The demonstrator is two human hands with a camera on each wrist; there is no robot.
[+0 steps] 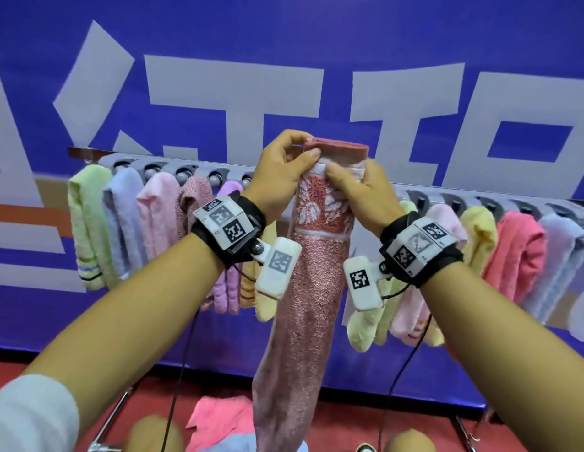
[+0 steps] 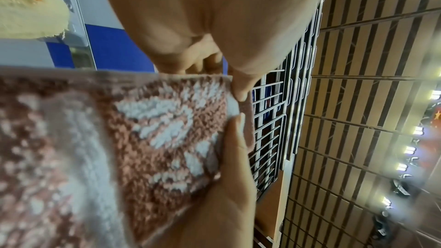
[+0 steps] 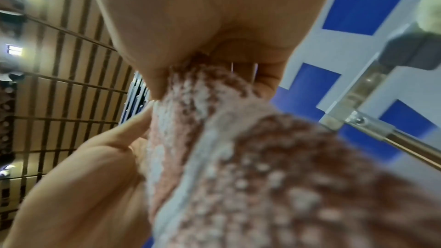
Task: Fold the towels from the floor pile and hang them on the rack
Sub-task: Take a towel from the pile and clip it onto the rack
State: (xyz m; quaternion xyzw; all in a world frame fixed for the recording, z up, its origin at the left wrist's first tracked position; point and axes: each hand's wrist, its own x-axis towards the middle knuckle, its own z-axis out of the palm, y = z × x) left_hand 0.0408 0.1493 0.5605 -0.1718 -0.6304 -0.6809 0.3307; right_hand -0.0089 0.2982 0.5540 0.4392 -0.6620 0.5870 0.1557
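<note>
**Both hands pinch the top edge of a folded towel in front of the rack**

The dusty-pink towel [image 1: 311, 278] hangs long and narrow, folded lengthwise, with its top hem level with the rack [image 1: 480, 194] and its lower end near the red floor [image 1: 29, 363]. The left hand [image 1: 277, 172] has its grip closed on the towel's upper left corner, thumb and fingers pinching the folded hem. The right hand [image 1: 365, 194] grasps the towel just under the hem on the right side, thumb pressed on the white flower band. The two hands are almost touching, so the top edge is bunched between them.

In the left wrist view the thumb [image 2: 241, 90] sits right on the towel's [image 2: 148, 139] corner edge; the right wrist view shows the fabric [image 3: 238, 157] gathered into the right palm [image 3: 190, 16].

Hung towels crowd the rail on both sides: green, lilac and pink ones [image 1: 153, 216] toward its left end, yellow, coral and lilac ones [image 1: 512, 252] toward its right end. The only open stretch of rail lies directly behind the hands. Below, a pile of pink towels [image 1: 218, 422] lies on the floor beside the hanging towel's lower end, between the rack's legs.
</note>
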